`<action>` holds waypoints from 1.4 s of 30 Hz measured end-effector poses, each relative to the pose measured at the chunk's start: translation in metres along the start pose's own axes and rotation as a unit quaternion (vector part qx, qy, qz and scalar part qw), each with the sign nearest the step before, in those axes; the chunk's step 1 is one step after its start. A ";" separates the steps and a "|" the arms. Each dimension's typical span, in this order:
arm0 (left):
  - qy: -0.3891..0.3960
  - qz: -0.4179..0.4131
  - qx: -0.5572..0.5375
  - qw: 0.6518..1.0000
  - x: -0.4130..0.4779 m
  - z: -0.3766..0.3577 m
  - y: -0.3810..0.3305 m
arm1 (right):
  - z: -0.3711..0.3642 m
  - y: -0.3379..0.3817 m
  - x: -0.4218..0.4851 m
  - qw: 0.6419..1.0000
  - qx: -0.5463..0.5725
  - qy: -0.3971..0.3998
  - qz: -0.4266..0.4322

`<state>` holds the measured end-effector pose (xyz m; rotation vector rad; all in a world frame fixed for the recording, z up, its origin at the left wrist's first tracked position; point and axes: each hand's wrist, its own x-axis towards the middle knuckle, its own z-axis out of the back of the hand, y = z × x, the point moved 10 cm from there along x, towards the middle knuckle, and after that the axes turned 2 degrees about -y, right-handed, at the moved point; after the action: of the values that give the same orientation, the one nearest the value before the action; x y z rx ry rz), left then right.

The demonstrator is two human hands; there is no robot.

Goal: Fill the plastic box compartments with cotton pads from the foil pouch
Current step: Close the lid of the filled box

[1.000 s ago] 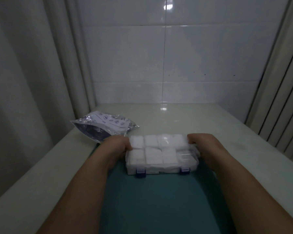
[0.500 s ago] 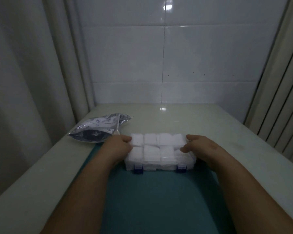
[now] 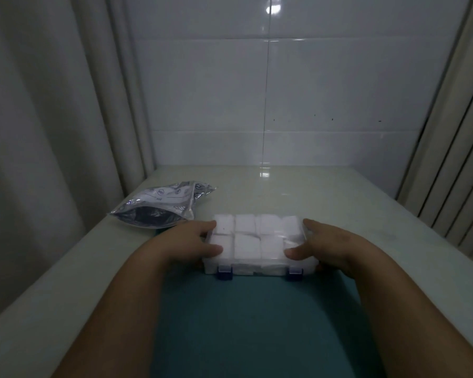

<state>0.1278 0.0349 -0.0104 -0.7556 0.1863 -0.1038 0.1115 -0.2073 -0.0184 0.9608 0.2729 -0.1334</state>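
Observation:
A clear plastic box (image 3: 260, 264) with two dark blue latches sits at the far edge of a teal mat. Its lid is down, and white cotton pads (image 3: 246, 245) show through in every compartment I can see. My left hand (image 3: 187, 242) grips the box's left end, thumb on the lid and fingers at the far corner. At the right end my right hand (image 3: 331, 245) grips it the same way, thumb pressed on the lid. The foil pouch (image 3: 164, 207) lies open-mouthed to the left of the box, behind my left hand.
The teal mat (image 3: 257, 317) covers the near middle of a pale table (image 3: 325, 197). A tiled wall stands behind the table. A curtain hangs close on the left and vertical slats on the right.
Both thumbs have come onto the near half of the lid. The box and pouch sit in about the same place; the view has shifted slightly.

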 end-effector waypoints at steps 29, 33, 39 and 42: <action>-0.112 -0.171 0.348 0.915 -0.008 -0.036 -0.051 | -0.033 0.024 -0.007 0.899 -0.426 -0.100 0.023; -0.120 -0.162 0.353 0.914 -0.009 -0.037 -0.055 | -0.038 0.024 -0.008 0.891 -0.442 -0.103 0.000; -0.109 -0.180 0.338 0.917 -0.015 -0.027 -0.058 | -0.033 0.027 -0.016 0.905 -0.419 -0.068 0.021; -0.118 -0.152 0.267 0.944 -0.015 -0.001 -0.047 | -0.020 0.036 -0.024 0.906 -0.418 -0.043 0.049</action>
<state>0.1113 0.0026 0.0234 -0.2431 -0.1874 -0.3410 0.0938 -0.1712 0.0059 0.1098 0.1702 0.0404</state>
